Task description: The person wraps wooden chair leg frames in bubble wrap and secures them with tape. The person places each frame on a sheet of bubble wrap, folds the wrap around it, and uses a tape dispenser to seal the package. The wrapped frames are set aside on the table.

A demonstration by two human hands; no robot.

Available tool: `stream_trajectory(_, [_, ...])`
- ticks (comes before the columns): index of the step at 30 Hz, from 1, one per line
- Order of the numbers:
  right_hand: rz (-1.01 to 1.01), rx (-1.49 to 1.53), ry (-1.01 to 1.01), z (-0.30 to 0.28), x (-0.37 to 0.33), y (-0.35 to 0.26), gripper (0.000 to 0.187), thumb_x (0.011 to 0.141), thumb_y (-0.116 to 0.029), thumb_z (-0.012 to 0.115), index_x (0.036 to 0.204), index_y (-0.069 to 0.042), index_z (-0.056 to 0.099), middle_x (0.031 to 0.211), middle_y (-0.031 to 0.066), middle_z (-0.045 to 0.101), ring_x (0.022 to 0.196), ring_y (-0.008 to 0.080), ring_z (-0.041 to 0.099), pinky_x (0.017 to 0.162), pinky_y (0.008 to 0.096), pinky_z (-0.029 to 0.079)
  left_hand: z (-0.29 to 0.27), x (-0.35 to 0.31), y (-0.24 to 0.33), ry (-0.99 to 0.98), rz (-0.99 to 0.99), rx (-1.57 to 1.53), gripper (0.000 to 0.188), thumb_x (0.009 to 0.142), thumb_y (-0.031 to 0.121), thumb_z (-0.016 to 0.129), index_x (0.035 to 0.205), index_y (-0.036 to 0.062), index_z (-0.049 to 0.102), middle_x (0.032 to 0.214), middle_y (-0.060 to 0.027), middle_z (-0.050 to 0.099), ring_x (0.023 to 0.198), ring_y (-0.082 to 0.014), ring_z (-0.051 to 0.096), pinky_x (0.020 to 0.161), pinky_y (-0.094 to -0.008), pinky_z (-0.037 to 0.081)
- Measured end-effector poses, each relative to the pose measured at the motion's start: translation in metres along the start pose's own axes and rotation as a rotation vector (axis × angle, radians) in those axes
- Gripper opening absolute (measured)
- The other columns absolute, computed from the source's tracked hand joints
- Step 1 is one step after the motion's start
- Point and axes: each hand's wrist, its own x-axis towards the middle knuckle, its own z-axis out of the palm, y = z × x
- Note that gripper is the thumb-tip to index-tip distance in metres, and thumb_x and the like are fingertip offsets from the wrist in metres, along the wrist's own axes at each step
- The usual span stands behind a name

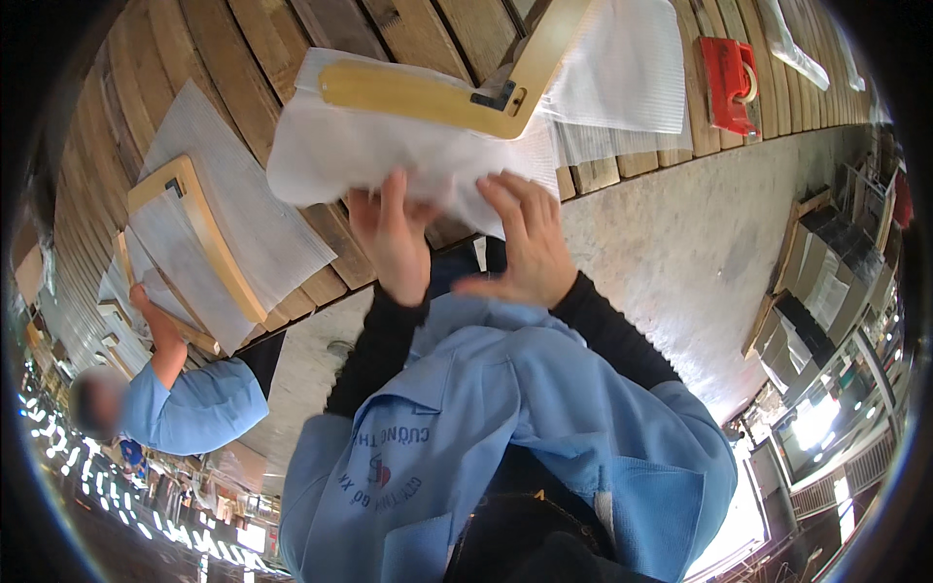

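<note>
A light wooden L-shaped frame piece point(418, 97) with a dark metal plate at its corner lies on the slatted table. White foam sheet point(340, 151) is under and along its near side, hanging toward me. My left hand point(394, 238) is at the sheet's near edge, its fingers apart and partly blurred. Beside it, my right hand point(530, 238) rests its fingertips against the foam, thumb stretched out to the left. I see neither hand wrapped round the wood. More foam sheet point(627, 73) spreads under the piece's other arm.
A red tape dispenser point(724, 87) stands on the slatted table point(233, 58) at the right. On the left, a co-worker in a blue shirt point(199, 403) reaches to another wooden frame point(209, 233) on foam sheet. Cardboard boxes point(816, 282) stand across the concrete floor.
</note>
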Motion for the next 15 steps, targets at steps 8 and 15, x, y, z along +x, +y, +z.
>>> stream_trajectory(8, [-0.054, -0.167, 0.130, -0.030, 0.168, 0.189, 0.041, 0.085, -0.032, 0.078, 0.116, -0.009, 0.066, 0.103, 0.0146, 0.071, 0.093, 0.0327, 0.070, 0.078, 0.0435, 0.054, 0.075, 0.135, -0.013, -0.359, 0.139, -0.177, 0.041, 0.100, 0.012, 0.059, 0.131, -0.0048, 0.039, 0.135, -0.0183, 0.047, 0.123, -0.0333, 0.056, 0.106, -0.0465, 0.050])
stream_trajectory(15, [-0.191, -0.684, -0.090, 0.005, 0.227, 0.225, 0.042, 0.079, -0.032, 0.075, 0.114, -0.011, 0.064, 0.091, 0.0130, 0.065, 0.097, 0.0317, 0.062, 0.080, 0.0548, 0.049, 0.050, 0.114, -0.116, 0.443, 0.049, 0.021, 0.081, 0.082, 0.020, 0.085, 0.137, -0.0033, 0.029, 0.138, -0.0194, 0.040, 0.127, -0.0261, 0.044, 0.107, -0.0392, 0.042])
